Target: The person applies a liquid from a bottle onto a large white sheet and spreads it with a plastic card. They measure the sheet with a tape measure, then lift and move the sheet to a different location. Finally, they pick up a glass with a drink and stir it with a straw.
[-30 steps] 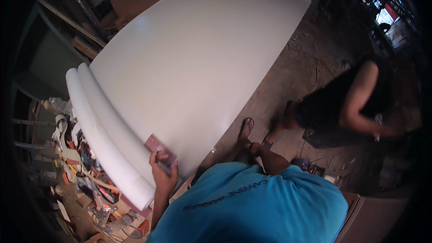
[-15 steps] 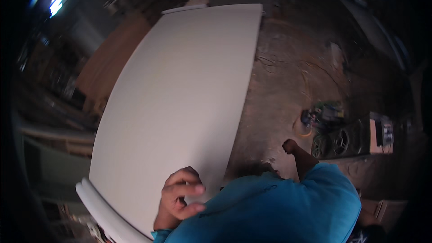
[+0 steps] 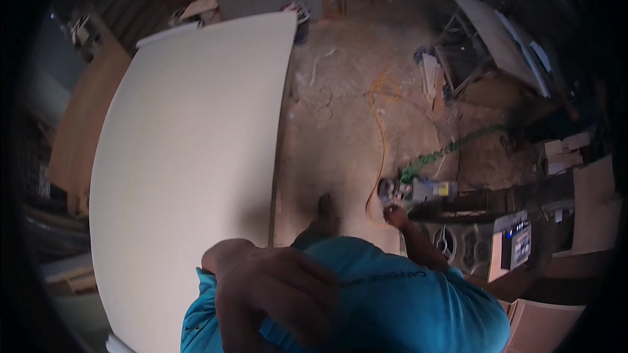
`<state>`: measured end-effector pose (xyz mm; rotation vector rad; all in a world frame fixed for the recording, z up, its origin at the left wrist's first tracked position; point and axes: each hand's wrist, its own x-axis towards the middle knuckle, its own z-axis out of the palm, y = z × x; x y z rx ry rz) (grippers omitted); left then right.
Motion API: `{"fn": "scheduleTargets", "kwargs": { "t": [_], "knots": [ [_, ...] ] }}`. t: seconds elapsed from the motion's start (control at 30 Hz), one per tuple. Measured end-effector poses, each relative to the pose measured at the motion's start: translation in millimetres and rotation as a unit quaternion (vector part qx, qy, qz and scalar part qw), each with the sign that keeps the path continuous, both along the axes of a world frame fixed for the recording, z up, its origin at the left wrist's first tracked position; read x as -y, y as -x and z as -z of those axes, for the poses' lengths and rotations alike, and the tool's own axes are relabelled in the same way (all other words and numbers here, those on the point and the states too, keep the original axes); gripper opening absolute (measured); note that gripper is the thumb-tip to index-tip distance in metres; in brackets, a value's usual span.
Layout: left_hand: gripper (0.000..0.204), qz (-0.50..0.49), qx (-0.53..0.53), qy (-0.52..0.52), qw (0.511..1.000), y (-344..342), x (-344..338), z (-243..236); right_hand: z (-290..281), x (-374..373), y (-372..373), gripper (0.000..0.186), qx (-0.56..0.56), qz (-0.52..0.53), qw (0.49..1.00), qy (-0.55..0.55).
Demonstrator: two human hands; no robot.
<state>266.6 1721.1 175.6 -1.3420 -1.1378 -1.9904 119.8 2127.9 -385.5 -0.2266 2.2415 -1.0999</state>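
My left hand (image 3: pixel 278 294) is raised in front of my teal shirt, blurred. Its fingers are bent, the thumb stands apart, and nothing shows between them. My right hand (image 3: pixel 394 216) is low on the right, fingers curled in, at the near end of a grey and black power tool (image 3: pixel 425 189). Whether it touches the tool, and what it holds, if anything, I cannot make out. A large white panel (image 3: pixel 190 150) lies flat to my left, apart from both hands.
A green hose (image 3: pixel 451 147) and an orange cable (image 3: pixel 382 137) run by the tool. A speaker box (image 3: pixel 471 246) with a lit panel stands right. Brown boards (image 3: pixel 91 111) lean beyond the panel's left side. A sloped board (image 3: pixel 490 29) stands far right on the concrete floor (image 3: pixel 333 131).
The view has swung right, so the panel sits further left. My right hand has come close to the power tool. My left hand has moved in front of my shirt, its fingers turned down.
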Motion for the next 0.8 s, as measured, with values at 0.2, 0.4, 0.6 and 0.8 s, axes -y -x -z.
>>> {"fn": "scheduleTargets", "kwargs": {
  "t": [0.2,0.4,0.6,0.8],
  "knots": [
    [0.011,0.097,-0.012,-0.028,0.995,206.2,40.0,-41.4,25.3,-100.8,47.0,0.037,0.317,0.271,0.905,0.085],
    [0.046,0.16,0.036,0.066,0.984,442.1,85.1,48.5,26.8,-28.6,202.0,0.032,0.331,0.274,0.903,0.02],
    [0.062,-0.239,0.505,0.393,0.73,662.8,122.8,262.7,23.5,57.3,472.2,0.026,0.298,0.098,0.949,-0.024],
    [0.043,-0.236,0.562,0.538,0.582,749.0,175.9,349.5,-23.1,162.1,873.5,0.022,0.307,0.016,0.937,0.166]
  ]
}}
